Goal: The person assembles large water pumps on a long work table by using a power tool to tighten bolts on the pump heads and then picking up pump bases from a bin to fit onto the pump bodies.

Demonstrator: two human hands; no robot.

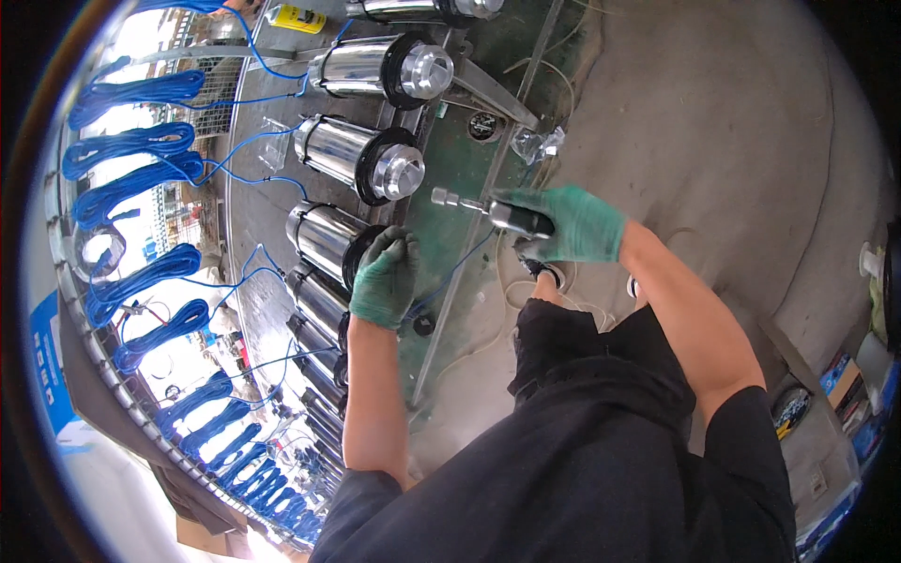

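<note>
The right hand [568, 225], in a green glove, is wrapped around a power driver [497, 214] whose metal bit points left toward the row. The left hand [385, 280], gloved too, rests its fingers over the black end flange of a steel pump motor [330, 241] lying on the bench [450, 239]. More steel cylinders line the bench far and near, and blue cable coils [131, 150] hang at left.

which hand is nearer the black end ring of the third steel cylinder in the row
Left. The left hand rests on the black end ring of that steel cylinder. The right hand is off to its right, gripping a power driver.
</note>
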